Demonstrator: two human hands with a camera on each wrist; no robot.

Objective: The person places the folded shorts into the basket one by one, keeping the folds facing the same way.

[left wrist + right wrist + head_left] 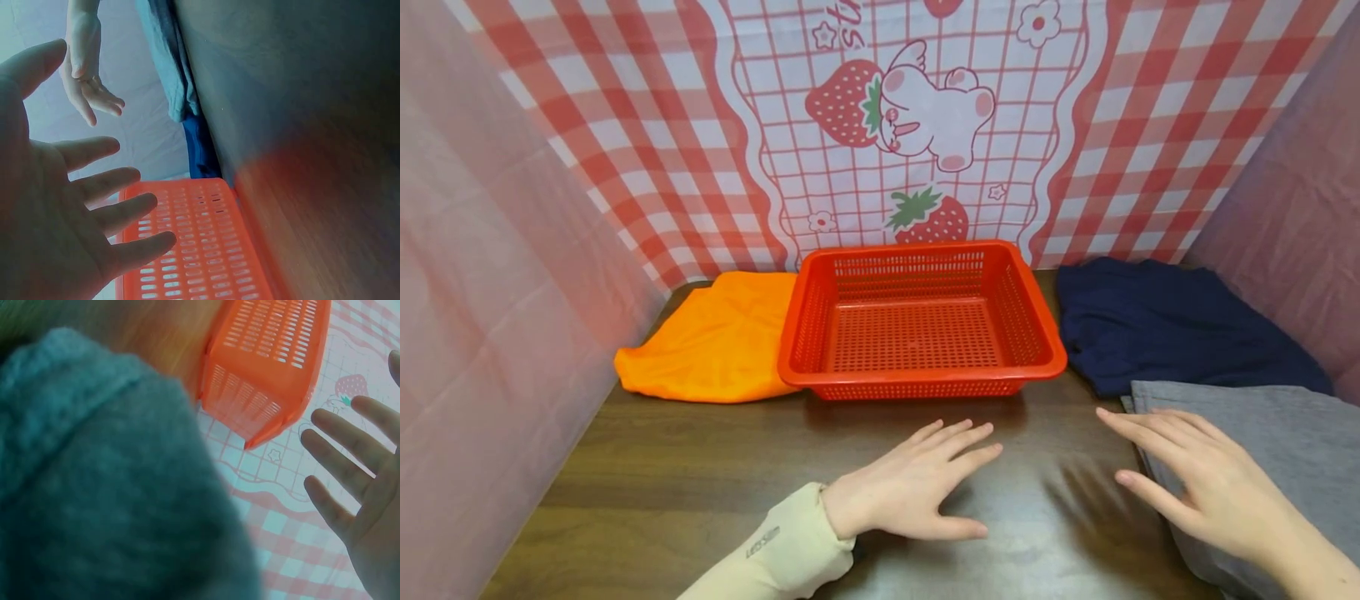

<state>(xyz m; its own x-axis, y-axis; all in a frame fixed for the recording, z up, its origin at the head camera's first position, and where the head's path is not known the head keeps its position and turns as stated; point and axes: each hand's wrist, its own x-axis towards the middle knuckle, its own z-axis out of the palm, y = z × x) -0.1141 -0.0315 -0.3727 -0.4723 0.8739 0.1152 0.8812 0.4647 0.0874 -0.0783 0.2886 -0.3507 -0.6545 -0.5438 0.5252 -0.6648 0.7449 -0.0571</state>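
In the head view my left hand (917,483) hovers over the table in front of a red plastic basket (921,377), fingers spread and holding nothing. My right hand (1202,479) is to the right, fingers extended, overlapping the edge of a folded grey cloth (1285,433). The basket has slotted walls and nothing inside it. An orange cloth (722,342) lies against its left side, and a navy cloth (1172,325) lies to its right, behind the grey one. Both wrist views show bare, straight fingers with the basket beyond them.
A brown wooden table (647,467) carries everything. Behind the basket hangs a red-and-white checked curtain (1150,125) with strawberry prints. Pale pink cloth walls (497,275) close off the left and right sides.
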